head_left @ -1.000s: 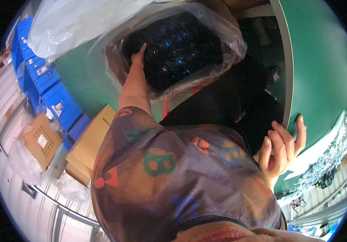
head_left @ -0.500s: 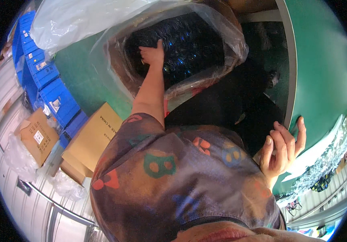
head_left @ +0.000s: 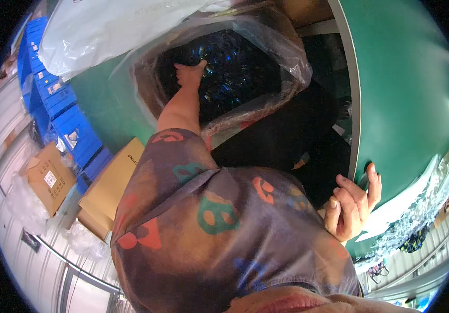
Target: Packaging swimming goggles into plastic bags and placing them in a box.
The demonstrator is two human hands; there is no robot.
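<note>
My left hand (head_left: 189,75) reaches down into a box lined with a clear plastic bag (head_left: 298,62). The bag holds a heap of small dark, glossy pieces (head_left: 240,73) with blue glints; I cannot make out their kind. Its thumb points out to the right, while the other fingertips are lost among the pieces. Over at the right, by the edge of the green tabletop (head_left: 407,104), rests my right hand (head_left: 354,201). Its fingers are loosely bent and apart, one raised, with nothing visible in them.
White plastic sheeting (head_left: 104,36) lies beyond the box on the left. Blue bins (head_left: 75,130) stand in a row at far left, near two cardboard cartons (head_left: 112,188) (head_left: 49,177). Clear plastic wrap (head_left: 417,203) lies along the tabletop's right side. A metal-coloured rim (head_left: 354,104) borders the tabletop.
My left hand has shifted slightly left and lower in the picture, still in the box, and the pieces around it look smeared. My right hand has moved a little left and down.
</note>
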